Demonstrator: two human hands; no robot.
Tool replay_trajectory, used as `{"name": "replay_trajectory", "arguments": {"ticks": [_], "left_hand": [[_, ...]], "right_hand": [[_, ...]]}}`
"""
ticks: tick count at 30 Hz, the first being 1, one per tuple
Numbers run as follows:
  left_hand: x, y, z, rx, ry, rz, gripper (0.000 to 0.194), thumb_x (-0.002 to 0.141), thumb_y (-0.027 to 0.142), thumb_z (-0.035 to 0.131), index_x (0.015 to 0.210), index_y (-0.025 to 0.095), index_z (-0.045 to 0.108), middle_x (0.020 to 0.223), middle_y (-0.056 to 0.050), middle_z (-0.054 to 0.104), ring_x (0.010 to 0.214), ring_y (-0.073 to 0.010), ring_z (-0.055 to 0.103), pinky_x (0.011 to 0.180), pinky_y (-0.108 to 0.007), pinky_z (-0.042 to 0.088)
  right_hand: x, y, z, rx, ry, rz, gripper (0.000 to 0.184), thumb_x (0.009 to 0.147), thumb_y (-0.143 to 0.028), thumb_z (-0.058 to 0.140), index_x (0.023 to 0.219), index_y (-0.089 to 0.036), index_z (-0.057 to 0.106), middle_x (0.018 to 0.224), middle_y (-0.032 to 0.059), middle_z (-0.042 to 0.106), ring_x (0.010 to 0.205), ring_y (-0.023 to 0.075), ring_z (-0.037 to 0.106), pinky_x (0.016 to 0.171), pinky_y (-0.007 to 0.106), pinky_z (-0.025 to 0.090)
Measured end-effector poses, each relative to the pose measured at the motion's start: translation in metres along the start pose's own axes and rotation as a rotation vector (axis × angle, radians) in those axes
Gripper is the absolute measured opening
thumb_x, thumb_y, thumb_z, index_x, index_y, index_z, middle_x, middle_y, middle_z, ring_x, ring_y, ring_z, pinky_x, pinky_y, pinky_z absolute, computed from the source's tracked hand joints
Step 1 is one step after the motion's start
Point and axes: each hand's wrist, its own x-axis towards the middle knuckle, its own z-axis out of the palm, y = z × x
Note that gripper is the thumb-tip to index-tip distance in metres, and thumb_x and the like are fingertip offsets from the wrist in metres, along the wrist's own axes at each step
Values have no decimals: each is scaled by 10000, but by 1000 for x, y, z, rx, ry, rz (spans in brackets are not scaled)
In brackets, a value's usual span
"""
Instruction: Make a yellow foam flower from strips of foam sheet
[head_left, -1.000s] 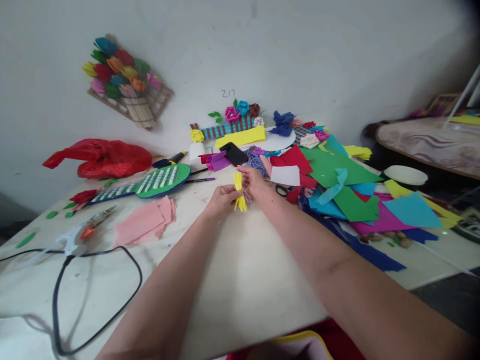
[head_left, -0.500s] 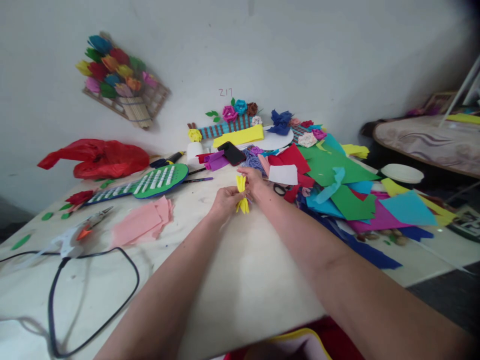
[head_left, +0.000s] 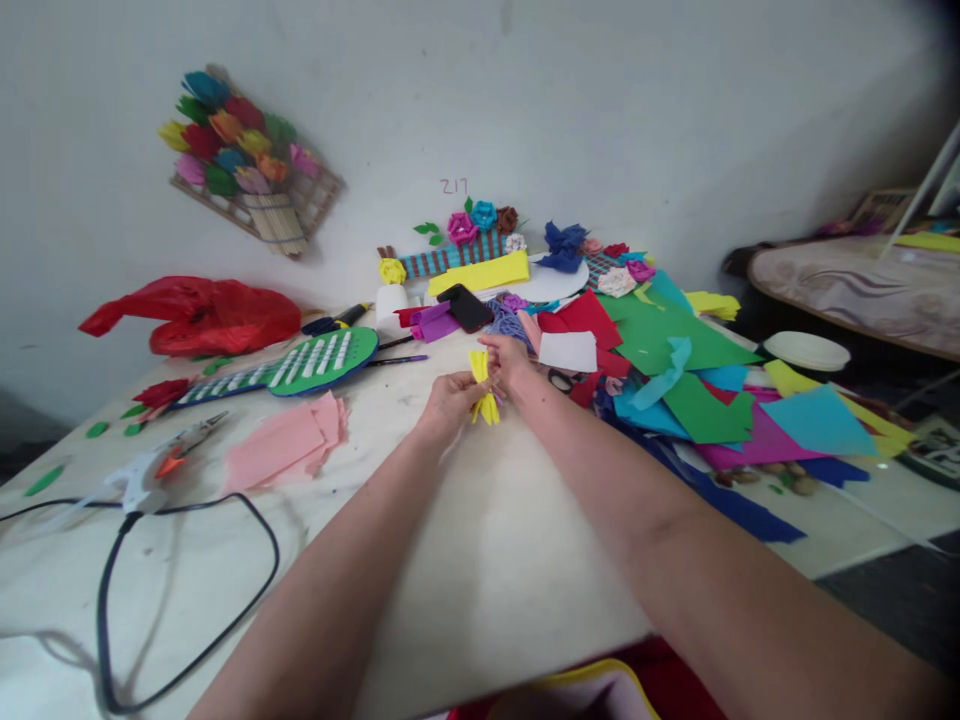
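Note:
Between my hands is a strip of yellow crepe paper (head_left: 480,366), pinched narrow at its middle and flaring at both ends. My left hand (head_left: 453,398) is closed on the paper's waist from the left side. From the right, my right hand (head_left: 507,364) has its fingers closed at the same pinched middle. The fingertips partly hide the waist of the paper. Both hands are above the pale tabletop (head_left: 517,530). A black phone (head_left: 466,308) lies just beyond them, and a white paper piece (head_left: 568,351) is beside my right hand.
Pink paper sheets (head_left: 281,447), a glue gun (head_left: 142,485) with its black cord, and pliers (head_left: 199,430) lie left. A green board with white rows (head_left: 324,360) and a red plastic bag (head_left: 217,318) sit behind. Coloured paper (head_left: 675,340) and scissors (head_left: 559,380) are right.
The upper end of the yellow paper has tilted slightly left. Both hands keep their hold at its middle, and the whole view has shifted a little.

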Motion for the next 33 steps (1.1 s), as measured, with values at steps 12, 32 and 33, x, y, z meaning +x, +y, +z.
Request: {"name": "replay_trajectory", "arguments": {"ticks": [12,32,33], "left_hand": [[3,-2,-7,-209,104,-27,323,564,348,722,758,106,631,672,-84,666,677,-202,629,530,-247,434],[14,-5,-37,-191,330,-163,68,660,143,608,679,81,588,553,-78,634,543,-167,617,477,-231,446],[14,-6,-38,-191,325,-163,62,666,137,601,683,79,587,563,-83,637,545,-166,618,478,-230,447]], "right_hand": [[-3,-11,1,181,-79,6,192,708,-131,527,563,-169,408,348,-110,216,316,20,177,305,160,150],[-29,-14,26,-42,-259,-234,189,673,-190,607,565,-174,453,360,-105,284,316,30,232,345,190,283],[-29,-15,26,-56,-277,-244,189,676,-193,605,562,-173,456,360,-104,293,314,31,241,364,199,321]]}}
